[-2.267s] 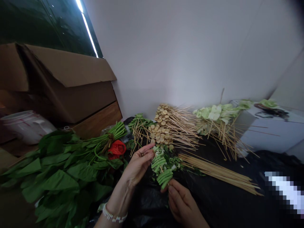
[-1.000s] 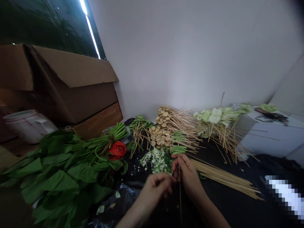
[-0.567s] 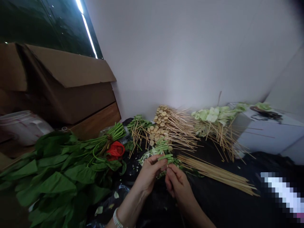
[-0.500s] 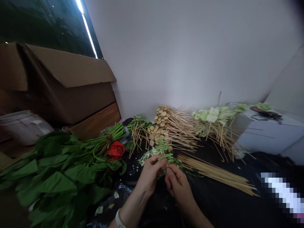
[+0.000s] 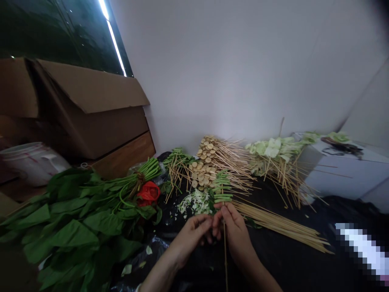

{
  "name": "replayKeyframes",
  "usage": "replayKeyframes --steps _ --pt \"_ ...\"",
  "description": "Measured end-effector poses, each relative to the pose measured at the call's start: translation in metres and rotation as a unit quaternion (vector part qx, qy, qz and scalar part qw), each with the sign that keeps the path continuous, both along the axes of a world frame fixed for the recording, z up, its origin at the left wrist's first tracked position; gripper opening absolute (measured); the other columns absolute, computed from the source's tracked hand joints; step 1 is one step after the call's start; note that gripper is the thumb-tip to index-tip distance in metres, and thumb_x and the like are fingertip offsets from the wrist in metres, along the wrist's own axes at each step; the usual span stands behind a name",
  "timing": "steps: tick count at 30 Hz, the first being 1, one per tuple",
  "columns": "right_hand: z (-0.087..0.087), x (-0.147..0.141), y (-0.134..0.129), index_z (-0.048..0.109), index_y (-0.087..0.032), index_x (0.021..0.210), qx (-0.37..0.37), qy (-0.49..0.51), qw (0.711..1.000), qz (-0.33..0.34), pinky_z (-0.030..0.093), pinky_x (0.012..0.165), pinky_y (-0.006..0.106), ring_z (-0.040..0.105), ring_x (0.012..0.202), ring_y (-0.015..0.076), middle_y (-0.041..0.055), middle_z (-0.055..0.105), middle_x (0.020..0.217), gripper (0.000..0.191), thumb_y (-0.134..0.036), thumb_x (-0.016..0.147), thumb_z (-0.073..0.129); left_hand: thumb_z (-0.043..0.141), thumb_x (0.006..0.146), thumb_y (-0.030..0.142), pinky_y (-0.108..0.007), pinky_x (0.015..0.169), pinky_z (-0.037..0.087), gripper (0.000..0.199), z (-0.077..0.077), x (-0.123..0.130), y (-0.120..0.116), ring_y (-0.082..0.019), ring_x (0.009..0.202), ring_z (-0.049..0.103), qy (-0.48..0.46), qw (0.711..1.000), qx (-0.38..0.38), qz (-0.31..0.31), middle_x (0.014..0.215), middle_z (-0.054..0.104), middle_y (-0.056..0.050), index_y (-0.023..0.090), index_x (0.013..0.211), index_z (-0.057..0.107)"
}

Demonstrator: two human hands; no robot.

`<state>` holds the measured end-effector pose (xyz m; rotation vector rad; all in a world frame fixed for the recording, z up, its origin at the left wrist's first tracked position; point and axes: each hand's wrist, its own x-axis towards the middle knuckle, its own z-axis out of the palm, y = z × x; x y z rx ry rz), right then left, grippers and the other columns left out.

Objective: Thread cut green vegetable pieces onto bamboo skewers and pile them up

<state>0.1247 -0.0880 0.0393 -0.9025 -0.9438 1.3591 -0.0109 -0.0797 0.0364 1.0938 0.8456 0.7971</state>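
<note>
My right hand (image 5: 232,221) pinches a wooden skewer (image 5: 225,255) just below the cut green stem pieces (image 5: 223,186) threaded across its upper part. The skewer stands nearly upright in view, its bare lower end running down toward me. Close by on the left, my left hand (image 5: 193,233) has its fingers curled in, thumb against the index finger. Whether anything is between them is hidden. Beyond my hands lies a pile of chopped white-green bits (image 5: 196,201). A bundle of bare skewers (image 5: 282,223) rests to the right of my right hand.
At the left lie a large bunch of leafy greens (image 5: 73,227) and a red plastic bag (image 5: 148,193). Skewered pale round slices (image 5: 203,172), skewered green stems (image 5: 178,158) and skewered cabbage (image 5: 273,147) line the wall. A cardboard box (image 5: 100,125) stands behind a white tub (image 5: 33,162).
The skewer with green stem pieces has turned upright and shows fully above my right hand. My left hand has come off the green pieces and moved lower.
</note>
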Motion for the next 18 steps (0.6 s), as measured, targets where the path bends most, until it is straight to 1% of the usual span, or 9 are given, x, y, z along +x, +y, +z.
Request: replayKeyframes --steps 2,4,5,8,10,12,14,16,18 --pt "0.000 0.004 0.004 0.053 -0.020 0.098 -0.005 0.016 1.000 -0.001 0.038 0.040 0.020 0.050 0.043 0.0094 -0.0055 0.056 0.059 0.037 -0.053 0.084 0.054 0.057 0.083 0.048 -0.020 0.045 0.026 0.041 -0.009 -0.002 -0.009 -0.007 0.048 0.050 0.026 0.999 0.013 -0.030 0.075 0.068 -0.004 0.014 0.106 0.061" --pt "-0.001 0.006 0.008 0.054 -0.020 0.097 -0.002 0.017 1.000 -0.008 0.040 0.044 0.020 0.051 0.047 0.0101 -0.0043 0.058 0.060 0.035 -0.053 0.083 0.055 0.059 0.083 0.044 -0.021 0.046 0.028 0.050 -0.012 -0.001 -0.019 -0.008 0.049 0.050 0.031 0.999 0.003 -0.037 0.080 0.070 -0.005 0.016 0.123 0.052" --pt "-0.001 0.007 0.009 0.055 -0.020 0.096 0.003 0.010 1.000 -0.018 0.041 0.048 0.021 0.052 0.051 0.0107 -0.0034 0.060 0.061 0.034 -0.052 0.084 0.055 0.061 0.081 0.042 -0.021 0.049 0.031 0.052 -0.012 0.001 -0.024 -0.008 0.052 0.051 0.031 0.999 -0.006 -0.044 0.081 0.070 -0.006 0.015 0.125 0.050" --pt "-0.003 0.009 0.015 0.058 -0.020 0.095 0.010 -0.017 0.999 -0.050 0.045 0.060 0.024 0.056 0.061 0.0127 -0.0007 0.064 0.065 0.033 -0.050 0.085 0.054 0.068 0.074 0.040 -0.023 0.054 0.036 0.051 -0.007 0.008 -0.036 -0.010 0.056 0.051 0.031 0.997 -0.031 -0.069 0.077 0.068 -0.005 0.012 0.115 0.056" --pt "-0.005 0.008 0.017 0.059 -0.019 0.096 0.011 -0.025 0.998 -0.052 0.045 0.063 0.025 0.056 0.064 0.0139 0.0002 0.065 0.066 0.033 -0.050 0.085 0.054 0.069 0.072 0.042 -0.023 0.053 0.033 0.047 -0.002 0.013 -0.040 -0.009 0.054 0.048 0.050 0.997 -0.026 -0.060 0.066 0.061 -0.001 0.011 0.105 0.060" --pt "-0.006 0.008 0.019 0.059 -0.019 0.098 0.011 -0.027 0.999 -0.040 0.043 0.061 0.025 0.055 0.061 0.0141 0.0000 0.064 0.065 0.035 -0.052 0.085 0.054 0.069 0.071 0.042 -0.022 0.051 0.028 0.041 0.001 0.016 -0.041 -0.008 0.052 0.042 0.081 0.996 -0.009 -0.039 0.059 0.052 0.004 0.012 0.097 0.064" --pt "-0.005 0.007 0.019 0.060 -0.019 0.100 0.014 -0.033 0.999 -0.028 0.043 0.060 0.025 0.054 0.060 0.0141 -0.0001 0.064 0.065 0.038 -0.053 0.085 0.053 0.071 0.070 0.040 -0.022 0.052 0.026 0.034 0.003 0.018 -0.039 -0.008 0.054 0.039 0.095 0.995 0.008 -0.031 0.059 0.048 0.004 0.012 0.087 0.064" --pt "-0.003 0.007 0.018 0.060 -0.018 0.106 0.020 -0.044 0.999 -0.018 0.043 0.062 0.025 0.054 0.061 0.0143 0.0001 0.064 0.066 0.041 -0.053 0.086 0.052 0.072 0.070 0.039 -0.023 0.055 0.028 0.029 0.005 0.019 -0.037 -0.009 0.058 0.040 0.088 0.995 0.034 -0.021 0.062 0.049 0.003 0.013 0.079 0.061" --pt "0.000 0.008 0.016 0.058 -0.019 0.113 0.022 -0.053 0.998 -0.005 0.044 0.064 0.026 0.055 0.063 0.0147 0.0005 0.064 0.069 0.044 -0.054 0.086 0.051 0.069 0.074 0.039 -0.023 0.057 0.032 0.027 0.009 0.019 -0.035 -0.010 0.060 0.041 0.079 0.995 0.062 -0.001 0.065 0.050 0.002 0.015 0.077 0.058"
